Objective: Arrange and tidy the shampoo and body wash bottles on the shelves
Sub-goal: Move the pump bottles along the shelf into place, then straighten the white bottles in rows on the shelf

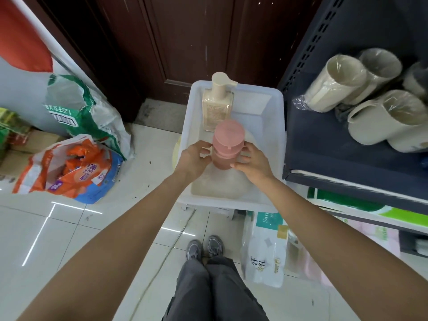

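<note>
A pink bottle [228, 144] with a wide round pink cap is held upright over a white plastic bin [275, 144]. My left hand [194, 158] grips its left side and my right hand [253, 162] grips its right side. Behind it in the bin stands a cream pump bottle [217, 107], upright and untouched. A whitish rounded object lies in the bin under the pink bottle, mostly hidden. The dark blue shelf [324, 144] is to the right of the bin.
Several beige wrapped cups [384, 117] lie on the blue shelf. Tissue packs [266, 258] sit on the floor under the shelf. Plastic bags [69, 170] are piled at the left. A dark wooden door [173, 42] stands behind the bin.
</note>
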`<act>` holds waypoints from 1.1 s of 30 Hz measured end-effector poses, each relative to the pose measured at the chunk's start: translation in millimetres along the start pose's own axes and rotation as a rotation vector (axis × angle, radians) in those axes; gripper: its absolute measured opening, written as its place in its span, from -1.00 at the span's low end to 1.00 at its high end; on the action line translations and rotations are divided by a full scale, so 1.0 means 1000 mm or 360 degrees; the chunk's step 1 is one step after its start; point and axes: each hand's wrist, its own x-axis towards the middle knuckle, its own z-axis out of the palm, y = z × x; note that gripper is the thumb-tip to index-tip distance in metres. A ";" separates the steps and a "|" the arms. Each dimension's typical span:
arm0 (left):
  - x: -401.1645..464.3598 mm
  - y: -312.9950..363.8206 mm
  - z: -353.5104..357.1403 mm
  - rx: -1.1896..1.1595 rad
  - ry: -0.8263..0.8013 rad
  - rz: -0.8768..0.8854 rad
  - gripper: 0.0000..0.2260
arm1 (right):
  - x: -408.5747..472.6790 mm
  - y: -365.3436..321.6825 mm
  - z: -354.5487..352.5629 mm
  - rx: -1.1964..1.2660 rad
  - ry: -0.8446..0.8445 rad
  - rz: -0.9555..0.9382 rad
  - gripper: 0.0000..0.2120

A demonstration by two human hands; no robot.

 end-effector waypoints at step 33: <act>-0.335 0.132 0.157 0.0802 -0.0190 0.0860 -0.77 | -0.409 0.086 -0.213 -0.0693 0.0513 -0.0047 -0.71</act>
